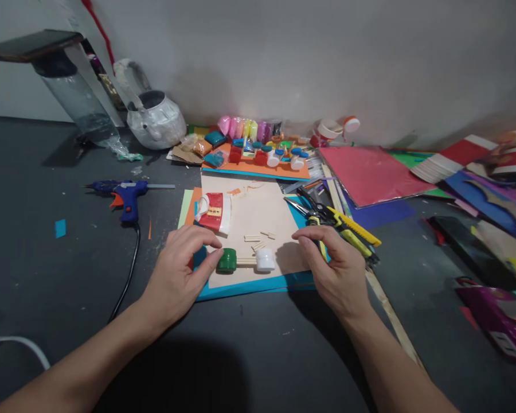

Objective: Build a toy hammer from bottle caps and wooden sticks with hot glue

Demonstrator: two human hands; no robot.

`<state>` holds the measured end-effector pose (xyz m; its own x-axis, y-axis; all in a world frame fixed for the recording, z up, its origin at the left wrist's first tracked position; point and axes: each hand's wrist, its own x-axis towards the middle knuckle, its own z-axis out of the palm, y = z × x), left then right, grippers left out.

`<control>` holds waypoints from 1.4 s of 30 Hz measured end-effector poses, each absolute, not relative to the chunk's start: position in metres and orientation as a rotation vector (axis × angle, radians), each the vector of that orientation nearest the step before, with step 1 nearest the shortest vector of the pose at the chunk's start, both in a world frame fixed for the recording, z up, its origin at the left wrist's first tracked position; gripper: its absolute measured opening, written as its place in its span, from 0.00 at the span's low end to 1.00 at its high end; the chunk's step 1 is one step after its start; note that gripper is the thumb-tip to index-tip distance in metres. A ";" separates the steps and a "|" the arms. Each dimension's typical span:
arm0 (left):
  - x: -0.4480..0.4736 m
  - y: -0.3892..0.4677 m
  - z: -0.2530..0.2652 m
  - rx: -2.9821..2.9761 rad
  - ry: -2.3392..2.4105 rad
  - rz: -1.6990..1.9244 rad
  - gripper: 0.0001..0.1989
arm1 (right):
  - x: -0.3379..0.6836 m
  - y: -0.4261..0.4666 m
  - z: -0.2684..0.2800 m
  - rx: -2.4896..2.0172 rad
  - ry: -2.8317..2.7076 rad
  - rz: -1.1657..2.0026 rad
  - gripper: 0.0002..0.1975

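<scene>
A green bottle cap (227,260) and a white bottle cap (265,260) stand on a pale sheet (258,201), with thin wooden sticks (246,261) bridging them. My left hand (184,261) is at the green cap's left side, thumb and index finger apart, their tips at its edge; whether they touch it I cannot tell. To the right of the white cap, apart from it, my right hand (333,261) is empty, its thumb and forefinger spread. Short cut stick pieces (252,238) lie just behind the caps. A crumpled red and white paper cup (215,212) lies behind my left hand.
A blue glue gun (129,195) with a cord lies at left. Pliers (312,218) and a yellow cutter (355,226) lie beside my right hand. Behind are a silver kettle (157,120), wheeled craft pieces on orange card (258,166) and a red sheet (374,175).
</scene>
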<state>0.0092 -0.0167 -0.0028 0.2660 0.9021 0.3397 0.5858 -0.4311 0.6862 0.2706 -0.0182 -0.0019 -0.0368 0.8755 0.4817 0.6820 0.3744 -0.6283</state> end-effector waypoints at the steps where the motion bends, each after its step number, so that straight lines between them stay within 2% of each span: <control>1: 0.009 -0.017 -0.004 2.107 1.360 0.993 0.03 | 0.270 -0.019 -0.002 -1.386 -1.772 0.285 0.05; 9: 0.009 -0.016 -0.008 2.125 1.372 0.929 0.06 | 0.269 -0.019 -0.002 -1.382 -1.793 0.311 0.06; 42: 0.010 -0.016 -0.005 2.076 1.395 0.880 0.06 | 0.269 -0.020 -0.002 -1.425 -1.811 0.328 0.06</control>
